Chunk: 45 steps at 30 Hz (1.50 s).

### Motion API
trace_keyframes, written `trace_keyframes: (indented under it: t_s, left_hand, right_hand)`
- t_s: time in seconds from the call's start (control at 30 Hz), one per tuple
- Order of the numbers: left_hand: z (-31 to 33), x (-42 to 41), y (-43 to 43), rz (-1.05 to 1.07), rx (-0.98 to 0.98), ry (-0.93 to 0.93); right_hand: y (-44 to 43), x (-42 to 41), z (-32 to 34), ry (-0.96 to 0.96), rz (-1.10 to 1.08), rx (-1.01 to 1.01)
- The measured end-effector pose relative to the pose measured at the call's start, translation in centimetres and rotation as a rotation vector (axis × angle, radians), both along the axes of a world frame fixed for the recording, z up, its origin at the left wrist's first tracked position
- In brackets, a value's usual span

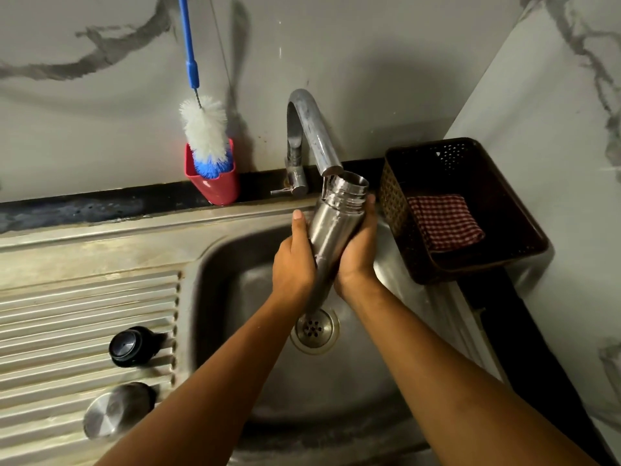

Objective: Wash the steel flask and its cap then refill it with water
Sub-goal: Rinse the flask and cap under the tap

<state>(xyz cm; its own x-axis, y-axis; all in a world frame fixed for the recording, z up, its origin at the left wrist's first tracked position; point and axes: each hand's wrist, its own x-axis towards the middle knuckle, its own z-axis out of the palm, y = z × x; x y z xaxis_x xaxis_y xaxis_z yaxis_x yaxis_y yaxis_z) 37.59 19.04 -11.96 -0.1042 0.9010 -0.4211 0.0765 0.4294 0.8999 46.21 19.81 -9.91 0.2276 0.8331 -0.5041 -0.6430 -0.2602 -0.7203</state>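
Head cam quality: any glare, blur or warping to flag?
Head view: wide-angle bends the sink rim; dim warm light; bottle brush throws a soft shadow on the wall; mild glare on tap and steel flask; flask's lower end looks smeared.

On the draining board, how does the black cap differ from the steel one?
The black cap is dark and glossy with a raised centre; the steel cap is brushed silver with a flat top. The black cap lies farther up the draining board; the steel cap lies nearer the camera and looks wider. Both rest on the ribs, untouched: the left hand and right hand grip the steel flask.
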Motion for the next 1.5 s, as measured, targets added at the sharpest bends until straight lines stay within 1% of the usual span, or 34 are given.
trace_keyframes:
  t_s: [0.07, 0.17, 0.2, 0.27, 0.3, 0.37, 0.43, 0.5, 0.53, 0.6, 0.63, 0.67, 0.73, 0.8, 0.87, 0.93, 1.03, 1.1, 1.13, 1.17, 1.23, 1.27, 1.3, 1.37, 1.4, 1.47, 1.5]
  left_hand:
    - [0.8, 0.6, 0.1, -0.034, 0.022, 0.038]
    - [1.8, 1.7, 0.1, 0.005, 0.123, -0.011]
    - [1.9, 1.6, 0.2, -0.004, 0.142, -0.024]
    - [1.4, 0.7, 0.1, -0.117, 0.188, -0.029]
    - [0.8, -0.1, -0.1, -0.191, 0.197, 0.004]
    - [-0.1, -1.3, -0.6, -0.302, 0.153, 0.057]
    - [-1.4, -1.8, -1.1, -0.336, 0.094, 0.064]
    - [-2.3, -1.8, -1.7, -0.251, 0.121, 0.156]
    - [-2.5, -1.8, -2.0, -0.195, 0.158, 0.262]
    - [-3.2, -1.9, -2.3, -0.079, 0.233, 0.472]
    - [-3.4, -1.9, -2.4, -0.047, 0.253, 0.495]
    - [-3.6, -1.8, -2.5, -0.041, 0.273, 0.475]
    - [-3.1, -1.1, -2.8, -0.061, 0.274, 0.357]
    - [-1.4, -0.6, -2.1, -0.097, 0.195, 0.198]
    - [0.2, -0.2, -0.6, -0.084, 0.099, 0.046]
    - [1.8, 0.1, 1.1, -0.085, 0.073, -0.023]
    - [2.8, 0.5, 1.6, -0.084, 0.15, -0.063]
    - [2.5, 0.2, 1.0, -0.098, 0.225, -0.025]
    - [1.9, -0.2, 0.5, -0.13, 0.231, -0.016]
    - [1.1, -0.6, 0.1, -0.159, 0.201, -0.017]
    - [-0.2, -1.7, -0.5, -0.221, 0.066, -0.052]
    - [-0.6, -2.1, -0.7, -0.252, 0.004, -0.063]
    - [-1.0, -2.3, -0.8, -0.265, -0.018, -0.058]
    - [-0.8, -2.1, -1.0, -0.196, 0.015, 0.053]
    - [-0.8, -1.9, -1.1, -0.13, 0.04, 0.164]
    - [-1.2, -1.4, -1.3, -0.016, 0.167, 0.379]
    - [-1.5, -1.1, -1.4, 0.009, 0.237, 0.401]
  right_hand:
    - [0.2, 0.1, 0.0, 0.035, 0.001, 0.009]
    - [0.4, 0.0, -0.5, -0.022, 0.03, 0.001]
    - [0.4, 0.0, -0.6, -0.003, 0.03, -0.003]
    - [0.5, 0.6, -0.2, 0.016, 0.005, -0.002]
    - [0.6, 1.1, 0.0, 0.008, -0.013, 0.012]
    - [0.9, 1.9, 0.7, -0.032, -0.029, 0.022]
    - [0.8, 2.0, 0.7, -0.083, -0.033, -0.019]
    - [0.4, 1.4, 0.5, -0.15, -0.055, -0.07]
    - [0.3, 0.9, 0.4, -0.172, -0.066, -0.093]
    - [0.2, -0.1, 0.6, -0.163, -0.075, -0.127]
    - [0.3, -0.5, 0.8, -0.135, -0.105, -0.154]
    - [0.4, -0.8, 1.1, -0.111, -0.15, -0.18]
    - [0.9, -0.8, 1.4, -0.1, -0.201, -0.216]
    - [0.9, -0.8, 1.4, -0.062, -0.165, -0.19]
    - [0.6, -0.8, 1.1, -0.026, -0.088, -0.14]
    - [0.4, -1.0, 0.6, 0.028, -0.052, -0.082]
    - [0.8, -1.0, 0.3, 0.032, -0.045, -0.03]
    - [1.2, -0.6, 0.4, 0.017, -0.034, 0.006]
    - [1.4, -0.1, 0.7, 0.003, -0.025, 0.021]
    - [1.5, 0.4, 0.8, -0.012, -0.012, 0.037]
    - [1.7, 1.2, 1.0, -0.01, 0.031, 0.065]
    - [1.7, 1.5, 0.9, -0.003, 0.058, 0.061]
    - [1.5, 1.5, 0.8, -0.011, 0.065, 0.041]
    - [1.2, 1.0, 0.7, -0.07, 0.002, -0.035]
    - [1.1, 0.6, 0.9, -0.101, -0.044, -0.054]
    - [0.9, -0.5, 1.3, -0.153, -0.112, -0.078]
    - [0.9, -1.0, 1.3, -0.146, -0.134, -0.096]
